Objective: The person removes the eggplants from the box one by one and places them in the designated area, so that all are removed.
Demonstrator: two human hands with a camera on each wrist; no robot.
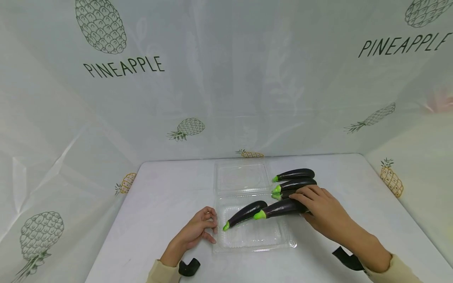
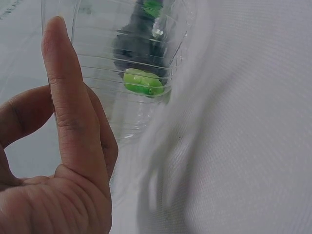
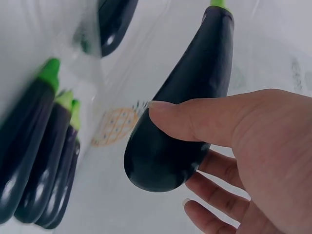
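My right hand (image 1: pixel 320 208) grips a dark purple eggplant (image 1: pixel 283 208) by its thick end, thumb across one side and fingers behind, as the right wrist view shows. Its bright green stem end points left over the clear plastic clamshell box (image 1: pixel 255 241). Inside the box's near half lies another eggplant (image 1: pixel 246 213), slanted, green end toward the near left. At the box's left edge, my left hand (image 1: pixel 199 228) rests with loosely bent fingers. In the left wrist view, a straight finger (image 2: pixel 70 97) stands along the ribbed clear wall.
Right of the box, several more eggplants (image 1: pixel 296 174) lie side by side, green ends left. The box's lid (image 1: pixel 244 177) lies folded back toward the far table edge. A pineapple-print sheet (image 1: pixel 247 78) hangs behind the white table (image 1: pixel 159 188).
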